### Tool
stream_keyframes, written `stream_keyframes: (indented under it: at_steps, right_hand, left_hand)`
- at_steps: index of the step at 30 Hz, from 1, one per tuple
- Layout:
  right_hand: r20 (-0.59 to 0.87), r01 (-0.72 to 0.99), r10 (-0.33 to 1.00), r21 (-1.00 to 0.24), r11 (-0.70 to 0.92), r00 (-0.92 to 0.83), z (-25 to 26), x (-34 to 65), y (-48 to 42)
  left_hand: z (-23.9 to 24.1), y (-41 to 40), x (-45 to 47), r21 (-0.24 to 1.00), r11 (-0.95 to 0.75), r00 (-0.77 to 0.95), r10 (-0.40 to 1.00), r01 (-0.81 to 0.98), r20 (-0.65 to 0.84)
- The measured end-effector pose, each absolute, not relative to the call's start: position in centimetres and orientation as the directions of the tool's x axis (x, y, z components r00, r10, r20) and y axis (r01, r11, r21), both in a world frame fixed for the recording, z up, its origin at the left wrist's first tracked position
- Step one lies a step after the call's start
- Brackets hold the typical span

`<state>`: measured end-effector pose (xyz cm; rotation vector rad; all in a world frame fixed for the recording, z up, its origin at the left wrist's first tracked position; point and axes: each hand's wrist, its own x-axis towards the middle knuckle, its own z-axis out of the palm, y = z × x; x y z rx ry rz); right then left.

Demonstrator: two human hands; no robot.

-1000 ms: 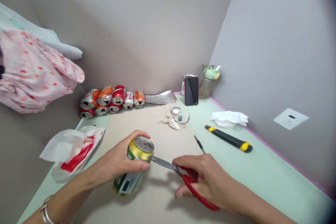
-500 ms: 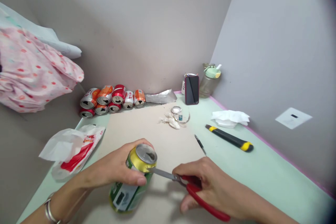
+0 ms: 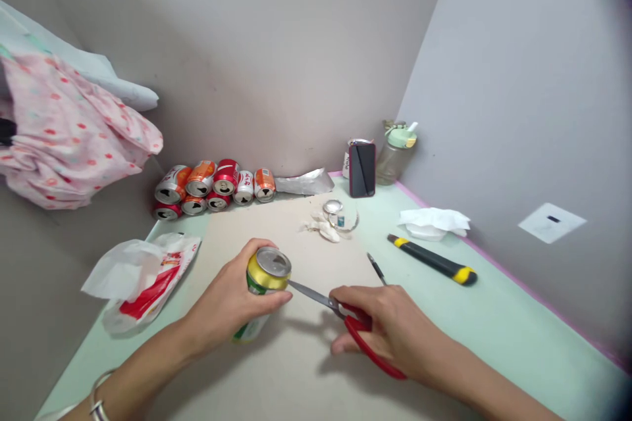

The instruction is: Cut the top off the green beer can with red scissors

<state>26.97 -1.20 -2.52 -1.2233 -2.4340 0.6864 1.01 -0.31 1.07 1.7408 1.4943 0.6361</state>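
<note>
My left hand [image 3: 234,293] is wrapped round a green and yellow drink can [image 3: 266,277], its silver top facing up and towards me. The can stands nearly upright over the beige board [image 3: 296,368]. My right hand [image 3: 390,325] grips a pair of scissors [image 3: 363,345] with red handles, fingers in the loops. Their grey blades point left, and the tip is at the can's right side, just below the yellow shoulder. Whether the tip touches or enters the metal I cannot tell.
Several empty drink cans [image 3: 226,176] are stacked at the back left, beside a sheet of cut metal [image 3: 306,182]. A phone [image 3: 362,171] and a bottle [image 3: 394,154] stand behind. On the right lie a utility knife [image 3: 432,260], a pen [image 3: 376,268] and tissues [image 3: 434,220]; a tissue pack [image 3: 153,286] lies left.
Both hands have moved up and away from me, with the can and the scissors. The can is now more upright, and the scissor tip has stayed by its right side.
</note>
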Motion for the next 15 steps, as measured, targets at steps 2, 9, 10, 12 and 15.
stream_keyframes:
  at_steps: [2, 9, 10, 12, 15]
  right_hand:
    - [0.057, 0.652, 0.81, -0.563, 0.509, -0.583, -2.12, 27.01, -1.15]
    - [0.048, 0.681, 0.821, -0.532, 0.502, -0.568, -1.75, 27.1, -1.25]
    - [0.038, 0.677, 0.82, -0.543, 0.496, -0.571, -1.63, 27.1, -1.34]
    - [0.01, 0.665, 0.813, -0.571, 0.482, -0.582, -1.39, 27.09, -1.52]
    - [-0.008, 0.665, 0.811, -0.577, 0.474, -0.585, -1.4, 27.04, -1.66]
  left_hand:
    - [1.37, -0.34, 0.95, 0.828, 0.032, 0.218, 0.958, 0.56, -0.185]
    - [0.92, -0.51, 1.22, 0.744, -0.023, 0.121, 0.99, 0.668, -0.078]
    - [1.03, -0.54, 1.25, 0.762, -0.009, 0.136, 0.985, 0.648, -0.104]
    - [1.31, -0.56, 1.27, 0.806, 0.015, 0.197, 0.967, 0.592, -0.162]
    - [1.45, -0.47, 1.22, 0.822, 0.0, 0.243, 0.955, 0.569, -0.168]
